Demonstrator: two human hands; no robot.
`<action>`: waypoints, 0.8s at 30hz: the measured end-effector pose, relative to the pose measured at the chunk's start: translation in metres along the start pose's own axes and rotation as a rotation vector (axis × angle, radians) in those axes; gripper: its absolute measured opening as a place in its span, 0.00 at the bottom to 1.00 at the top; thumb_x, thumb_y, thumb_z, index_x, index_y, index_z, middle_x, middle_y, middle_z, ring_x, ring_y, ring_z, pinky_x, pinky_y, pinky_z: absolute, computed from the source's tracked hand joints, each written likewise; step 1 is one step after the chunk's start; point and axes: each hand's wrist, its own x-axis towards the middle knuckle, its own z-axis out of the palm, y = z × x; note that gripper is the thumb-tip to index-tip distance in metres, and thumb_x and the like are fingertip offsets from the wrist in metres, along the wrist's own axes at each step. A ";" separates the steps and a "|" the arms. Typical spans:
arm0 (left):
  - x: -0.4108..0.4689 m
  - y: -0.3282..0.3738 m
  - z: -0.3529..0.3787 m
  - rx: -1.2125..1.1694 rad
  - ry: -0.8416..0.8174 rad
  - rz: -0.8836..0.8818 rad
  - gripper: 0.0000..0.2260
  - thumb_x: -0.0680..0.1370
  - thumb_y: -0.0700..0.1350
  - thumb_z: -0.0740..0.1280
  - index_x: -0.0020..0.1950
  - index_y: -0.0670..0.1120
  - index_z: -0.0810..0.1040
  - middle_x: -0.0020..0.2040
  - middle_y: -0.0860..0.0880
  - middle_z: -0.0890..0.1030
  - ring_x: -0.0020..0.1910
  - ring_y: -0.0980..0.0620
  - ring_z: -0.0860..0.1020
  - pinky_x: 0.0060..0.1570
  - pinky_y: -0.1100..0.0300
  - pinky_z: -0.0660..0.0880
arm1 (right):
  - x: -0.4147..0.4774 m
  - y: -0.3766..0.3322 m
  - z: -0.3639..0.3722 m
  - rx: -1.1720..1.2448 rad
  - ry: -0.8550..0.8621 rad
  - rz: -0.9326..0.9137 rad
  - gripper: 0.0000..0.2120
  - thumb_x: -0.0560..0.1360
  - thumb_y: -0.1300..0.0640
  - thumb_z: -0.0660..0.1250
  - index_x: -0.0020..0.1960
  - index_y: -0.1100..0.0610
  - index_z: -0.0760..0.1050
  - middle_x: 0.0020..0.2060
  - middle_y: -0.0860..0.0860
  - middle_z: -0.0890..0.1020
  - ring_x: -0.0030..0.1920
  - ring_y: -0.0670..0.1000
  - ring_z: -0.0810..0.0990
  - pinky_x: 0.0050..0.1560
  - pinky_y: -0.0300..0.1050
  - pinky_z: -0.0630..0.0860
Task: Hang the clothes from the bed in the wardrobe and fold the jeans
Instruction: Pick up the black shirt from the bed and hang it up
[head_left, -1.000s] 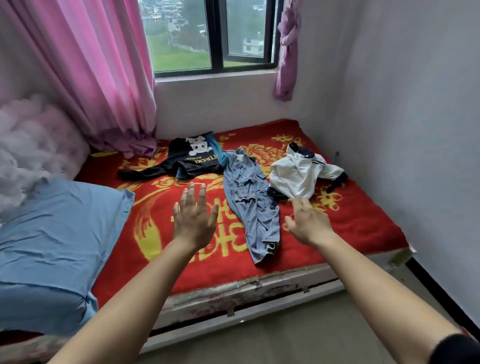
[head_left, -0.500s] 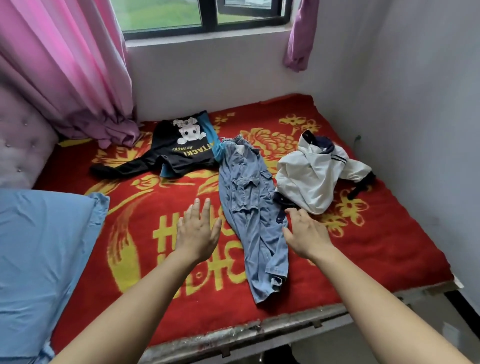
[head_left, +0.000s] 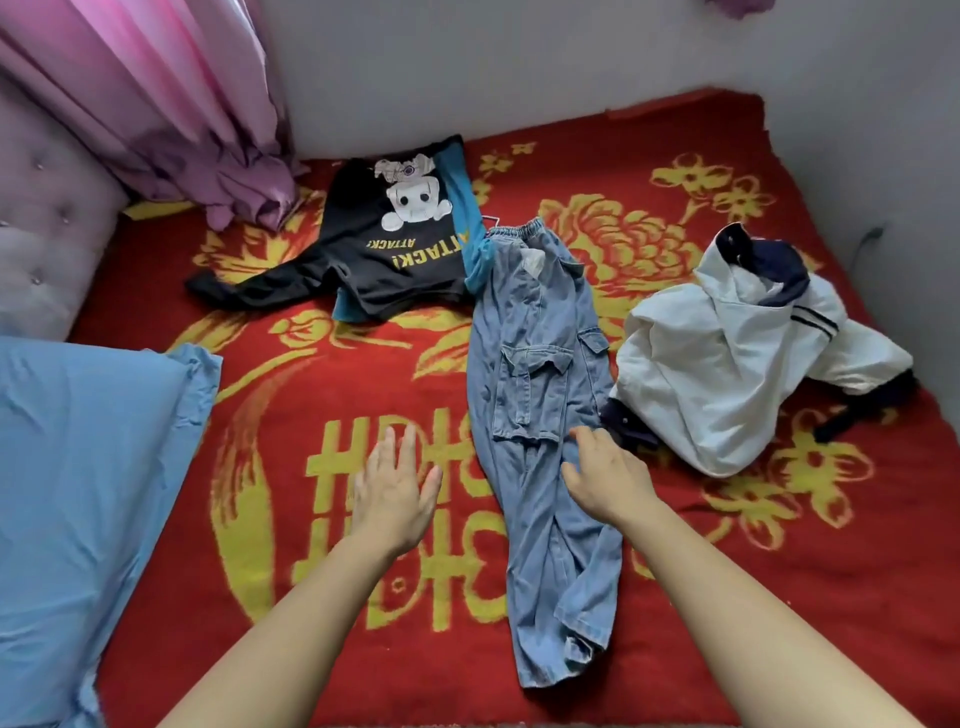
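I judged this to be the very start of the job: nothing had been hung, the jeans (head_left: 535, 410) lay unfolded, and both my hands were out over the red-covered bed (head_left: 291, 374), holding nothing. My left hand (head_left: 392, 493) hovered with straight, spread fingers above bare cover just beside the jeans' left edge. My right hand (head_left: 608, 478) was loosely open over their right edge, just below the cargo pocket, and I could not tell whether its fingertips touched the denim. The jeans were pale blue, with an elastic waistband at the far end and rumpled cuffs near the bed's front edge. They lay lengthwise down the middle, legs stacked and a little twisted, limp cloth that I expected would sag if lifted at one point. A black sweatshirt (head_left: 395, 254) with a white cartoon print lay to their left, its teal sleeve touching the waistband, and a white jacket (head_left: 722, 374) with navy trim sat crumpled just beside them on the right. The next move, as I saw it, called for closing both hands on one garment, most likely the jeans, and smoothing it flat before the first fold.
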 end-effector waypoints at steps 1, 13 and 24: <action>0.015 -0.004 0.007 -0.012 -0.006 -0.005 0.31 0.82 0.63 0.50 0.81 0.53 0.44 0.81 0.47 0.47 0.79 0.47 0.50 0.75 0.46 0.53 | 0.014 -0.002 0.008 -0.005 -0.007 -0.003 0.20 0.81 0.47 0.59 0.70 0.52 0.65 0.64 0.54 0.72 0.60 0.60 0.78 0.54 0.53 0.74; 0.254 -0.122 0.138 0.049 -0.268 -0.166 0.51 0.67 0.74 0.66 0.78 0.62 0.36 0.80 0.48 0.34 0.78 0.38 0.39 0.72 0.32 0.52 | 0.217 -0.061 0.167 -0.103 -0.020 -0.102 0.24 0.82 0.53 0.58 0.76 0.56 0.59 0.73 0.56 0.64 0.69 0.59 0.68 0.63 0.52 0.70; 0.293 -0.159 0.192 0.121 -0.245 -0.133 0.56 0.60 0.79 0.65 0.76 0.66 0.33 0.79 0.53 0.32 0.78 0.34 0.39 0.69 0.29 0.58 | 0.460 -0.164 0.143 -0.271 0.393 -0.133 0.39 0.75 0.68 0.57 0.82 0.56 0.44 0.80 0.61 0.44 0.80 0.63 0.46 0.77 0.58 0.52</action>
